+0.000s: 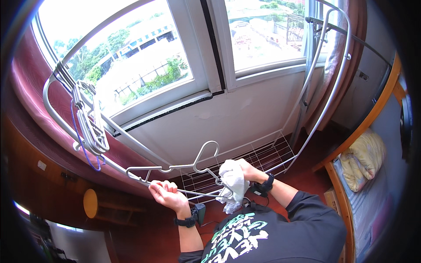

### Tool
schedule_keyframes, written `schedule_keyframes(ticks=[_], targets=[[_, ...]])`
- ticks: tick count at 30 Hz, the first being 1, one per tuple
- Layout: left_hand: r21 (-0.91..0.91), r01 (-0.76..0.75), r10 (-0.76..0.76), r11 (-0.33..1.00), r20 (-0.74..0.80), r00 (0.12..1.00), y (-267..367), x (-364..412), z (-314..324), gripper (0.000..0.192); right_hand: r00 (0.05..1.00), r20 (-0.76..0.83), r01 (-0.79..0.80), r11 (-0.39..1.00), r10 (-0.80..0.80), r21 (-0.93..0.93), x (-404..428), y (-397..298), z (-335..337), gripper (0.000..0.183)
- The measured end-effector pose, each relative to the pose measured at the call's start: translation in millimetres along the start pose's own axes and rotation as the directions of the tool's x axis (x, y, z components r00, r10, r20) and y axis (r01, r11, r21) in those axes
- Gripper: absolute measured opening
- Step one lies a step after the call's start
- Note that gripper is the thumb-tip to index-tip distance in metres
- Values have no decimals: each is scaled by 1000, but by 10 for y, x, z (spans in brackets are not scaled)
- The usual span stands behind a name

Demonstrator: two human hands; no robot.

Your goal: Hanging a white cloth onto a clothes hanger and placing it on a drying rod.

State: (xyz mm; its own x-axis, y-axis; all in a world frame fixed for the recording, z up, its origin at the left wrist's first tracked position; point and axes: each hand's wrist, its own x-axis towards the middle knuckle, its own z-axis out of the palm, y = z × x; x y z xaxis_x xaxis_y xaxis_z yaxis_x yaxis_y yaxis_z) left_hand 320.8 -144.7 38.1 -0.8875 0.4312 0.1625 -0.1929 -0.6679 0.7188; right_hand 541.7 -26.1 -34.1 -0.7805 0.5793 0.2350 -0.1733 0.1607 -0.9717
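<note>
A pale grey clothes hanger point(179, 166) is held in front of me, its hook pointing up toward the window. My left hand point(168, 194) grips its lower bar near one end. At the other end, a white cloth point(232, 179) is bunched over the hanger's corner. My right hand point(250, 171) pinches the upper part of this cloth, with the fingertips partly hidden behind it. Loose folds hang toward my chest; the cloth's exact kind cannot be made out.
A white metal clothes rack point(332, 93) spans the space before the window, with a wire shelf point(260, 154) at its foot. Several spare hangers point(88, 121) and a purple cord hang on its left. At the right stands a bed with a wooden frame point(342, 203) and yellow bedding point(363, 161).
</note>
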Motion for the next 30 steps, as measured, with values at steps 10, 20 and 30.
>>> schedule_keyframes(ticks=[10, 20, 30], targets=[[-14, 297, -294, 955, 94, 951, -416, 65, -447, 20, 959, 33, -262, 921, 283, -287, -522, 378, 238, 18], [866, 208, -825, 454, 321, 464, -470, 364, -1311, 30, 834, 69, -413, 702, 548, -581, -1291, 632, -513, 29], [871, 215, -542, 442, 68, 838, -1265, 142, -2344, 31, 711, -580, -537, 839, 397, -85, -1799, 605, -1396, 14]])
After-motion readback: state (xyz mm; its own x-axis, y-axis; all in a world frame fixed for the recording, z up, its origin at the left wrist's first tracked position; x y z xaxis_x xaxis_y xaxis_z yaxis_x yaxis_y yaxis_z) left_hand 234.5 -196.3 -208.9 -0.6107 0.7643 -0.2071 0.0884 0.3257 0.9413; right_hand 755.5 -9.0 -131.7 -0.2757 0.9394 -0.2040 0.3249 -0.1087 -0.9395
